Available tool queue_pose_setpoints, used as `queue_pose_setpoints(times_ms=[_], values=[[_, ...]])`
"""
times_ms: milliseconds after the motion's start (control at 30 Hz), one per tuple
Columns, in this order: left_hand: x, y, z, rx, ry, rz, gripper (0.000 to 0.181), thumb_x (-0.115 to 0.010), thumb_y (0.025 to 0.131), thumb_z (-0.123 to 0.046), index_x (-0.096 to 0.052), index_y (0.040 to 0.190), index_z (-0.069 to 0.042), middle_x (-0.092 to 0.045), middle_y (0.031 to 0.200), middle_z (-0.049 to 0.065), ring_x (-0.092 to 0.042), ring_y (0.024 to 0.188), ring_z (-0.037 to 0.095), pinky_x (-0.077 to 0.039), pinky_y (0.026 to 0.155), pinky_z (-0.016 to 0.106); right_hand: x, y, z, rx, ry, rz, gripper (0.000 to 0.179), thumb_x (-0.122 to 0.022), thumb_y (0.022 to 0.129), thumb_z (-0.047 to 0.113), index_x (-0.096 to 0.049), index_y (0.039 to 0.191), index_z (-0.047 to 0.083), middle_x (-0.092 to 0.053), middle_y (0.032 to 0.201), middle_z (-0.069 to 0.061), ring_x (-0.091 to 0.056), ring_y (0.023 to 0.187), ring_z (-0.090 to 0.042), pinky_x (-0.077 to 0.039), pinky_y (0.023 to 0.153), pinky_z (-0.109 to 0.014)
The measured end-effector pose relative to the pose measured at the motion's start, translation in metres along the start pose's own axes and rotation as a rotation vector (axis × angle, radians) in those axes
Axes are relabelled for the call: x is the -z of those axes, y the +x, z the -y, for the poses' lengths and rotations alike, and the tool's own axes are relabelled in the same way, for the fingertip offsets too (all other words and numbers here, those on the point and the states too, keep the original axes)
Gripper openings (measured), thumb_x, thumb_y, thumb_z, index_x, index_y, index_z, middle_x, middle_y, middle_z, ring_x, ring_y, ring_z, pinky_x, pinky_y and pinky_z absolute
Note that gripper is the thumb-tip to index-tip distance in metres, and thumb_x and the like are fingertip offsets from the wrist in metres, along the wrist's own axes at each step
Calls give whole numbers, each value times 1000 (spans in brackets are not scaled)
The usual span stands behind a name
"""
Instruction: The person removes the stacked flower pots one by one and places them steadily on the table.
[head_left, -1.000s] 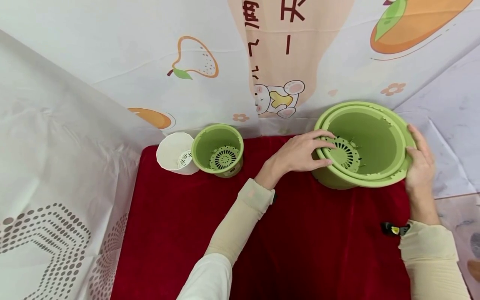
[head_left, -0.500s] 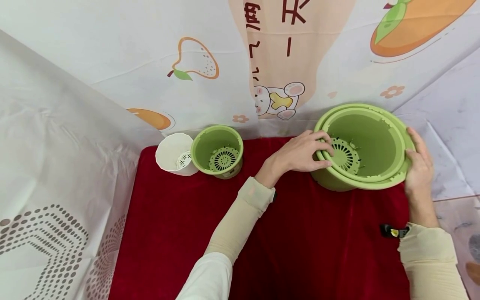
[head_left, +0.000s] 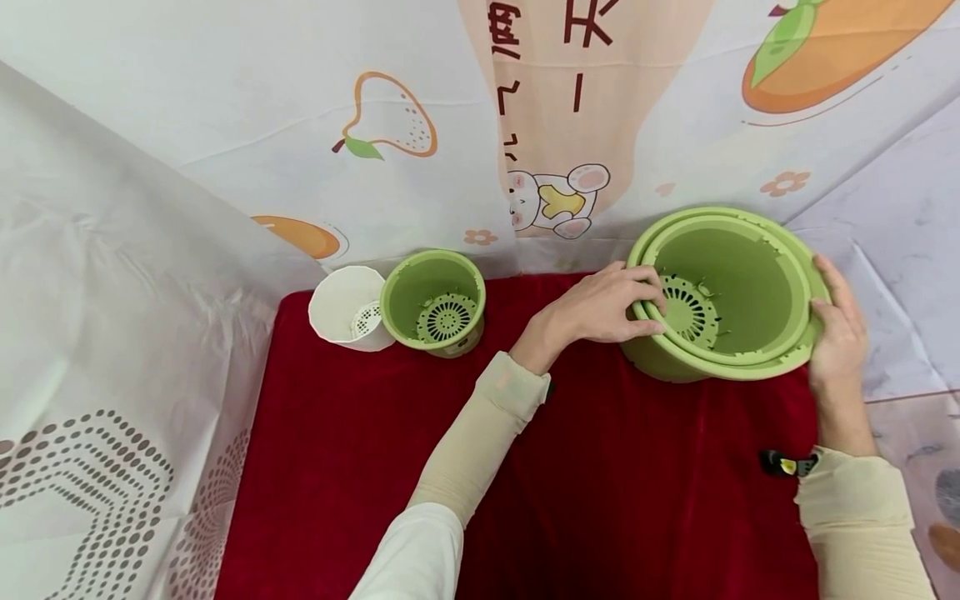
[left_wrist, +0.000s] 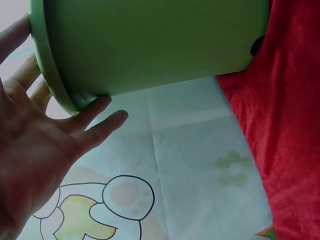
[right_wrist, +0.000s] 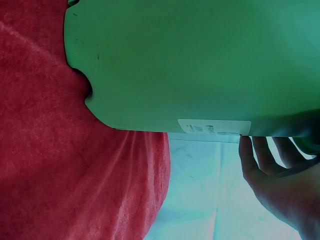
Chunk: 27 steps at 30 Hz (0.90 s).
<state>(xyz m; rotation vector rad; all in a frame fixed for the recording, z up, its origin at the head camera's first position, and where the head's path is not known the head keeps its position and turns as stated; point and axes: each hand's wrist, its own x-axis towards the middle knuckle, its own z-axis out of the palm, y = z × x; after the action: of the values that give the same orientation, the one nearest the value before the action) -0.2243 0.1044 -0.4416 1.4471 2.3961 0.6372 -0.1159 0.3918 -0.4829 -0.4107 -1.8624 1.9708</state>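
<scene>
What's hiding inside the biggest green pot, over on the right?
Another green pot sits inside the outer pot, its slotted floor showing. That inner pot covers the outer pot's floor, so anything between them down there can't be seen.

So it's two big light-green plastic pots, one nested in the other, standing mouth up at the back right of the red-covered desk point(head_left: 600, 483). The outer pot point(head_left: 667, 360) has smooth walls, a white label on the side and notches cut into its bottom edge. The inner pot point(head_left: 757, 292) sits a bit off-centre, with more outer rim showing on the right, and its slotted drainage base is visible down inside. Left hand point(head_left: 609, 305) has its fingers hooked over the left rims, right hand point(head_left: 842, 333) is gripping the outer pot's right rim.
</scene>
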Motion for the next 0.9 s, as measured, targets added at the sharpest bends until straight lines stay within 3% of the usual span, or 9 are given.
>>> queue_pose_setpoints(times_ms=[133, 333, 900], values=[[1, 0, 0, -11, -11, 3, 24, -67, 93, -46, -73, 108, -28, -56, 115, -16, -49, 110, -2, -20, 103, 13, 0, 1, 0, 9, -34, -3, 49, -33, 102, 3, -50, 146, 13, -41, 156, -1, -29, 145, -12, -17, 114, -13], [2, 1, 0, 2, 30, 19, 29, -64, 93, -49, -72, 113, -30, -56, 121, -18, -46, 118, 1, -19, 105, 13, 1, 1, 1, 22, -87, -4, 48, -33, 102, 4, -49, 146, 13, -41, 156, -2, -28, 146, -11, -15, 114, -12], [6, 3, -1, -11, 6, 38, 26, -67, 92, -48, -73, 109, -29, -55, 115, -16, -49, 111, -2, -21, 103, 15, -1, -1, 2, -1, -50, 14, 49, -32, 103, 5, -46, 149, 13, -37, 158, -1, -26, 147, -12, -16, 114, -13]])
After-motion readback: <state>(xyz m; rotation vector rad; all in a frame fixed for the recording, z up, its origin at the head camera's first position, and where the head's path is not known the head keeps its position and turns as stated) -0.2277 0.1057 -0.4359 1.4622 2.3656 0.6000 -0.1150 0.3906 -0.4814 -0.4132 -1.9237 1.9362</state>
